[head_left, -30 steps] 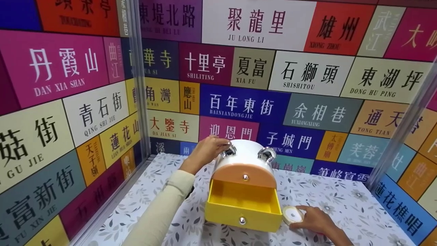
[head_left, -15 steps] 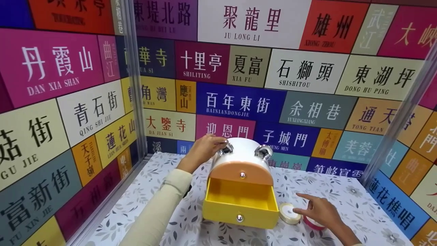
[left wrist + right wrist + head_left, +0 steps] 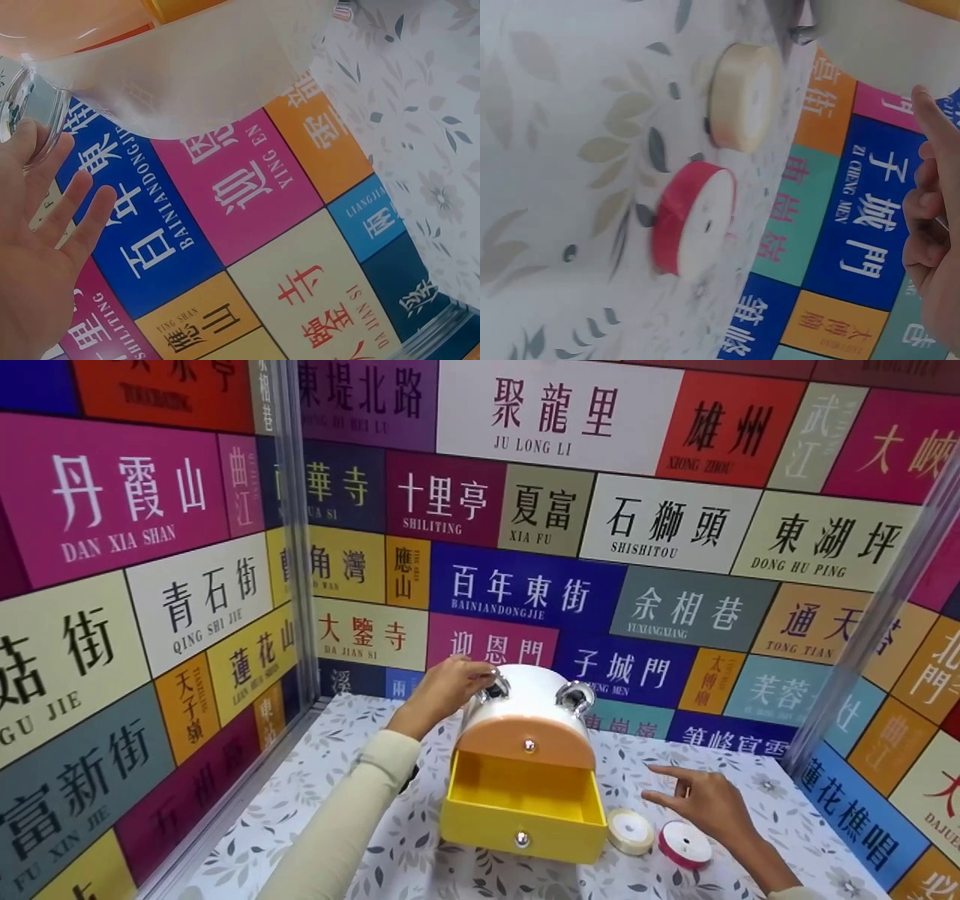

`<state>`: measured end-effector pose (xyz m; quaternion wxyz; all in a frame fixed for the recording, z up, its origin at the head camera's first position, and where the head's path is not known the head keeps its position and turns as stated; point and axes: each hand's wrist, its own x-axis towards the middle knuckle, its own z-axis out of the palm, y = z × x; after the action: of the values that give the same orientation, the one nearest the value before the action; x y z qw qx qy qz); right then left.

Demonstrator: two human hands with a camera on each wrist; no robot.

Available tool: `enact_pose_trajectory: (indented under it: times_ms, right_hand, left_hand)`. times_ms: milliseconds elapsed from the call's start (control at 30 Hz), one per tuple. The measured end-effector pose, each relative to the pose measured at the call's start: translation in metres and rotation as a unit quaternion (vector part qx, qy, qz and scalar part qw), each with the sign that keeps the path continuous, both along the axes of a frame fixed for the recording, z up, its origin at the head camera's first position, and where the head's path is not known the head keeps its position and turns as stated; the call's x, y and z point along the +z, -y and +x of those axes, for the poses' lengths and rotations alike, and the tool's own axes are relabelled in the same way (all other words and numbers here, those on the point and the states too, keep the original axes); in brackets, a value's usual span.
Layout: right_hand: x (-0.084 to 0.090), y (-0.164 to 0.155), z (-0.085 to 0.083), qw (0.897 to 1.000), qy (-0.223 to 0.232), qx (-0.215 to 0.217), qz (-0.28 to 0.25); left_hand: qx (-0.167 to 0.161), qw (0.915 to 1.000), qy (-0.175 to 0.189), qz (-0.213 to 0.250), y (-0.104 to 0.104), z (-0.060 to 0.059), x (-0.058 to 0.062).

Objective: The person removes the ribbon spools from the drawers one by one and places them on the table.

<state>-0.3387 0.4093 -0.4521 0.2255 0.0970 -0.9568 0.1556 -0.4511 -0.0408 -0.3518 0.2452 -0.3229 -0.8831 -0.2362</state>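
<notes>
A small white drawer box [image 3: 534, 684] with two shiny silver rings like ears stands on the table. Its orange upper drawer [image 3: 491, 735] is closed; the yellow lower drawer [image 3: 487, 823] is pulled out, with nothing seen inside. My left hand [image 3: 444, 691] pinches the left silver ring [image 3: 54, 124] between thumb and forefinger, other fingers spread. To the right, my right hand [image 3: 709, 802] hovers with nothing in it, thumb and forefinger apart. Below it lie a cream ribbon roll [image 3: 621, 844], close beside the drawer, and a red ribbon roll [image 3: 670, 853], both flat.
A leaf-patterned white cloth [image 3: 360, 840] covers the table. Around it rise walls [image 3: 525, 577] of colourful panels with printed characters. Clear strips [image 3: 296, 562] run down the wall corners.
My right hand has let go of the cream ribbon roll and lifted away to the right, bringing the red roll into sight. My left hand stays on the silver ring.
</notes>
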Motion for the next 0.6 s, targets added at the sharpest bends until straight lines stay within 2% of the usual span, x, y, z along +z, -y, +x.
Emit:
enact_pose_trajectory:
  times_ms: [300, 600]
  right_hand:
    - [0.035, 0.025, 0.005, 0.997, -0.066, 0.045, -0.014]
    - [0.061, 0.074, 0.022, 0.982, -0.132, 0.134, -0.012]
  left_hand:
    - [0.002, 1.0, -0.008, -0.003, 0.001, 0.001, -0.001]
    - [-0.009, 0.9996, -0.026, 0.002, 0.001, 0.001, -0.001]
